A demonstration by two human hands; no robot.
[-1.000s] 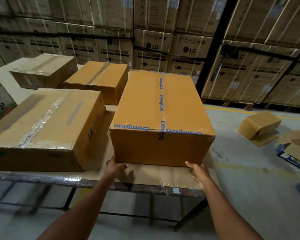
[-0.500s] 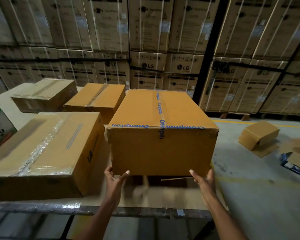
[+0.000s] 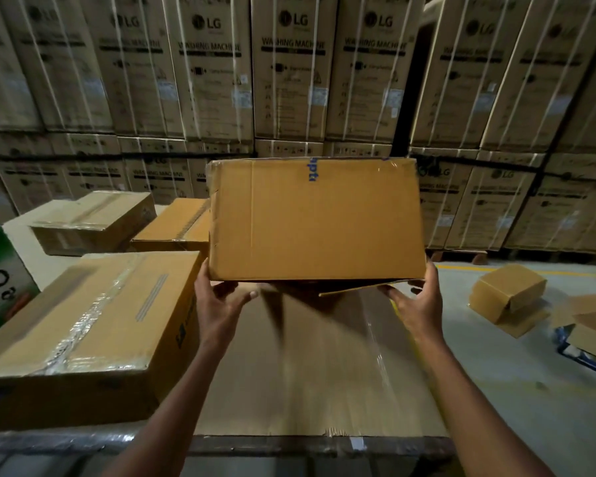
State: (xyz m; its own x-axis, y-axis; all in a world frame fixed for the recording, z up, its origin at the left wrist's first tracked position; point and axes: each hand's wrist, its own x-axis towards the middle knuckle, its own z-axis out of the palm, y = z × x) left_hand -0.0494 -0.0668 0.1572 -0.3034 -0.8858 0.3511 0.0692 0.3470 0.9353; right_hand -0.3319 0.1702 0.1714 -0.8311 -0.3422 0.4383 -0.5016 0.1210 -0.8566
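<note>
The box (image 3: 317, 222) is held up in the air above the worktop (image 3: 307, 390), and only the two hands touch it. The left hand (image 3: 217, 301) grips its bottom left corner and the right hand (image 3: 417, 301) grips its bottom right corner. On each hand the thumb goes up the side and the fingers (image 3: 238, 293) are clamped under the bottom edge. This looks like the lifting step, with the box tipped so its front faces the camera. A bottom flap (image 3: 362, 287) hangs loose, so the next move calls for a slow, steady carry with fingers flat under that flap, or the bottom may open. The box is plain brown card, smooth, with sharp corners, a crease down the front and blue tape (image 3: 311, 170) at the top. A flat card sheet with a shiny strip covers the worktop. A big taped box (image 3: 83, 325) sits just to the left, with crinkly clear tape on top. Tall stacks (image 3: 289, 80) of strapped cartons stand behind.
</note>
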